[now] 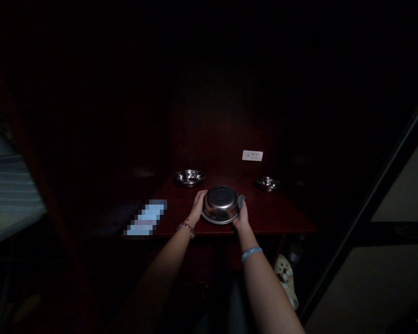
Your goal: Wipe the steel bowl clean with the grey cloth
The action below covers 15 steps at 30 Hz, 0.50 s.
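A shiny metal bowl is turned bottom up between my two hands, over the front part of a dark red desk. My left hand grips its left side, fingers against the wall. On the opposite side my right hand clasps the rim and also has a small grey-green cloth pressed at the bowl's edge. Behind, to the left, a wider metal bowl stands upright. A smaller metal bowl sits upright at the back right.
A blurred-out light blue rectangle lies at the desk's left front. On the back wall is a white socket panel. Below the desk at right hangs or stands a pale clog. Bedding shows at far left; the surroundings are very dark.
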Available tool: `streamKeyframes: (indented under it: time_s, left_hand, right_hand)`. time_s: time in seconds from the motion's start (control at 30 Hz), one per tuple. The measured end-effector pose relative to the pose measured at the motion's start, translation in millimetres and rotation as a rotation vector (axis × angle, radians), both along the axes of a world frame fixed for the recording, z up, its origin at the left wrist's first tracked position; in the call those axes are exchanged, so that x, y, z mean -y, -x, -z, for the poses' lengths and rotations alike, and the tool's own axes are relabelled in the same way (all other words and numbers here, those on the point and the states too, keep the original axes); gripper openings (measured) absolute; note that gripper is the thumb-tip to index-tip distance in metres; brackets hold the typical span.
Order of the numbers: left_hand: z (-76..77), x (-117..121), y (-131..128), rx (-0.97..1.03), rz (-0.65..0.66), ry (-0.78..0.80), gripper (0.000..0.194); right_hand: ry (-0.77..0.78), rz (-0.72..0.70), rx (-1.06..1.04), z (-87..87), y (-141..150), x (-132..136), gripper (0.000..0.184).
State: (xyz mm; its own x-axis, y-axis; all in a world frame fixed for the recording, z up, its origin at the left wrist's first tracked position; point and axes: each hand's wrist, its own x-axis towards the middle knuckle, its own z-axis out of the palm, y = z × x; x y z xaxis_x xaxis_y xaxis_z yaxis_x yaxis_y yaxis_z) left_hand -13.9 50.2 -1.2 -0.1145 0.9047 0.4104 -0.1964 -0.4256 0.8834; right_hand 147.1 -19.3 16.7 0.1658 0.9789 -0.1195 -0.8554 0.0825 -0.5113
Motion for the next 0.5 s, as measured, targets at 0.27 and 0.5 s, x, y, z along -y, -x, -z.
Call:
streamKeyframes:
  time_s: [0.27,0.5]
  left_hand:
    - [-0.6,-0.2,-0.4,0.003,0.0,0.002,0.03]
    - [-4.0,4.3,-1.1,0.007,-0.011,0.005,0.028]
  right_hand:
    - [-0.066,0.013,0.081,4.2,-0.3,-2.4,0.026]
    - [-0.04,0.006,0.059,4.4,-1.2,-2.9,0.025]
